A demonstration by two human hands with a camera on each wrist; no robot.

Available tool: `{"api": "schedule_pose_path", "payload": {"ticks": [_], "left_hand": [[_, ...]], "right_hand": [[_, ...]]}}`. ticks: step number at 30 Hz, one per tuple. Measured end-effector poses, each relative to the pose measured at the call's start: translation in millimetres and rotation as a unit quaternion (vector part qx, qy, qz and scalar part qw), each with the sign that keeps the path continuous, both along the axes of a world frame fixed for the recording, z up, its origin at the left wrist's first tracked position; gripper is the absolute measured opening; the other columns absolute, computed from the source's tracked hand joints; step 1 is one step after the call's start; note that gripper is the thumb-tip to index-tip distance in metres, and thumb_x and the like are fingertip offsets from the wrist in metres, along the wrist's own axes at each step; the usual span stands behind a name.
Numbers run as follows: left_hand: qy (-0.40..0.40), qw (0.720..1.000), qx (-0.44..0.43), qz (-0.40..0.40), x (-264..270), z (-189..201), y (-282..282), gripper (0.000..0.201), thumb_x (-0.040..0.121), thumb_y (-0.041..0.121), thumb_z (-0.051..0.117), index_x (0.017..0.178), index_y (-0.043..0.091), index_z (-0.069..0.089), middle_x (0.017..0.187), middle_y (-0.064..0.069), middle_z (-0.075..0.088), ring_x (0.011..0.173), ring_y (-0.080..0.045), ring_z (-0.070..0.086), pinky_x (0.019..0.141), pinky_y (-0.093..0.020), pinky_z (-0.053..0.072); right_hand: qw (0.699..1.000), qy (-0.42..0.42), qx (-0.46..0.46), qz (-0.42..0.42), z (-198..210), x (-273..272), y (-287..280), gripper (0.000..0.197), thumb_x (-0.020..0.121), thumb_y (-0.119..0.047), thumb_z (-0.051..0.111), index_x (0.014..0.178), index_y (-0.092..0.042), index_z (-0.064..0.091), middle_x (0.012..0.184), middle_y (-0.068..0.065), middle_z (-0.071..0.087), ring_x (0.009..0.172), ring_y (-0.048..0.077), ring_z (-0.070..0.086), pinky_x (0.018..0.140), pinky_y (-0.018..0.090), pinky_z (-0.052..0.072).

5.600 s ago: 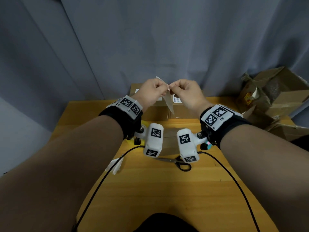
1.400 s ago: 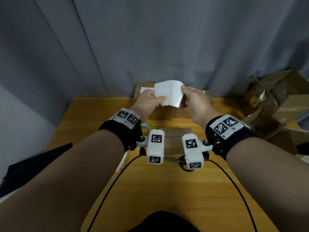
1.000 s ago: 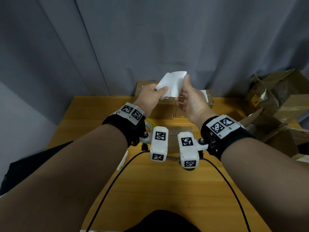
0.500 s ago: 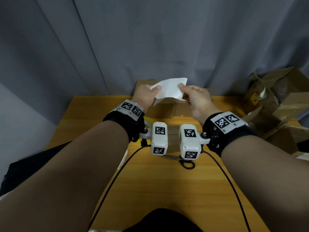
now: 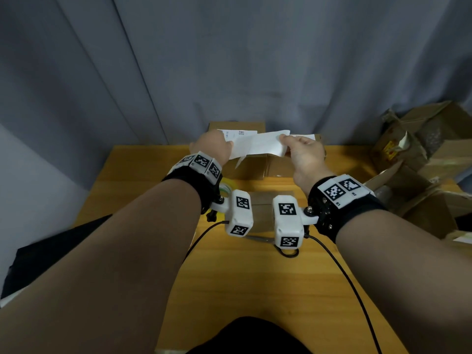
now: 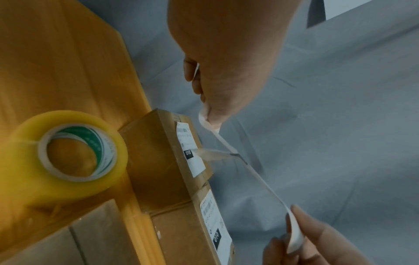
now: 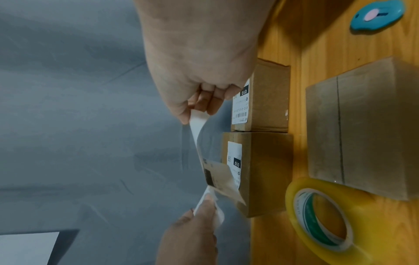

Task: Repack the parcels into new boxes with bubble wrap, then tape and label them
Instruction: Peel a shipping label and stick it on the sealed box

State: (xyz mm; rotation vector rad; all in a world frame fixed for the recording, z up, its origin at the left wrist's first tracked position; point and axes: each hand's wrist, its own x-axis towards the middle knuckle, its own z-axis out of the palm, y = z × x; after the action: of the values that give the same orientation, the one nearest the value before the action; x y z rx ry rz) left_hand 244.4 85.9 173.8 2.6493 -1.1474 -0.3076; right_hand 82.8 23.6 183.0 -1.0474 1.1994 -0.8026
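Overhead, both hands pinch one white label [image 5: 258, 146]; left hand [image 5: 213, 148], right hand [image 5: 302, 154], above taped boxes [image 5: 258, 167].

Three cams, all crowding the same back edge of the table

Head cam is looking forward and down from above both forearms, taking in the table [image 5: 255, 272] and grey curtain [image 5: 255, 60]. Each wrist cam is sitting close under its own hand, peering along the fingers. Both wrist views are sharing the tape roll [image 6: 65, 152] [image 7: 326, 218] and the two labelled boxes [image 6: 167, 161] [image 7: 263, 172], which the head view is also catching.
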Motion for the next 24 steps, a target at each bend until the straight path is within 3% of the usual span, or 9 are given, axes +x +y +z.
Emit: {"api": "schedule_pose_path", "payload": {"ticks": [6, 9, 13, 17, 21, 24], "left_hand": [[-0.017, 0.999, 0.052, 0.001, 3.1, -6.4, 3.0, 0.035, 0.098, 0.034, 0.043, 0.122, 0.011, 0.054, 0.122, -0.008, 0.06, 0.111, -0.027, 0.055, 0.092, -0.038, 0.043], [-0.025, 0.998, 0.054, -0.001, 4.3, -6.2, 3.3, 0.034, 0.098, 0.032, 0.042, 0.122, 0.013, 0.054, 0.121, -0.007, 0.06, 0.111, -0.026, 0.055, 0.089, -0.036, 0.042], [-0.068, 0.996, 0.058, -0.005, 6.8, -11.0, 6.9, 0.026, 0.097, 0.025, 0.041, 0.115, 0.013, 0.056, 0.116, -0.008, 0.062, 0.107, -0.026, 0.057, 0.081, -0.034, 0.038], [-0.126, 0.988, 0.084, -0.028, 9.8, -16.2, 16.1, 0.022, 0.095, 0.018, 0.039, 0.108, 0.014, 0.057, 0.108, -0.007, 0.064, 0.1, -0.025, 0.059, 0.076, -0.033, 0.035], [-0.135, 0.985, 0.101, -0.036, 11.5, -21.5, 24.7, 0.021, 0.094, 0.018, 0.04, 0.107, 0.015, 0.056, 0.109, -0.007, 0.063, 0.101, -0.026, 0.058, 0.084, -0.034, 0.039], [-0.121, 0.986, 0.112, -0.034, 14.9, -26.9, 28.9, 0.019, 0.093, 0.02, 0.042, 0.105, 0.016, 0.057, 0.107, -0.005, 0.063, 0.099, -0.023, 0.058, 0.079, -0.033, 0.035]], "right_hand": [[1.0, 0.015, 0.014, -0.008, -3.9, -3.9, -1.5, 0.027, 0.087, -0.019, 0.068, 0.066, -0.017, 0.05, 0.072, -0.004, 0.053, 0.068, 0.006, 0.046, 0.081, 0.028, 0.034], [1.0, 0.022, 0.012, -0.012, -5.3, -4.8, -4.4, 0.027, 0.086, -0.022, 0.068, 0.066, -0.017, 0.051, 0.072, -0.003, 0.054, 0.071, 0.01, 0.048, 0.076, 0.026, 0.036], [1.0, 0.025, 0.006, -0.014, -5.9, -6.1, -7.1, 0.025, 0.086, -0.023, 0.068, 0.069, -0.016, 0.051, 0.073, -0.003, 0.053, 0.07, 0.01, 0.046, 0.058, 0.02, 0.031], [1.0, 0.022, -0.008, -0.015, -9.0, -5.7, -8.5, 0.019, 0.088, -0.023, 0.066, 0.075, -0.014, 0.054, 0.074, -0.002, 0.053, 0.069, 0.01, 0.046, 0.058, 0.019, 0.033], [0.999, 0.025, -0.016, -0.02, -17.3, -4.4, -8.6, 0.022, 0.087, -0.023, 0.066, 0.073, -0.013, 0.053, 0.073, 0.0, 0.051, 0.068, 0.01, 0.046, 0.059, 0.018, 0.036], [0.999, 0.017, -0.015, -0.029, -22.3, -3.4, -8.0, 0.025, 0.088, -0.021, 0.066, 0.069, -0.015, 0.051, 0.073, -0.001, 0.053, 0.067, 0.009, 0.048, 0.057, 0.016, 0.037]]}}
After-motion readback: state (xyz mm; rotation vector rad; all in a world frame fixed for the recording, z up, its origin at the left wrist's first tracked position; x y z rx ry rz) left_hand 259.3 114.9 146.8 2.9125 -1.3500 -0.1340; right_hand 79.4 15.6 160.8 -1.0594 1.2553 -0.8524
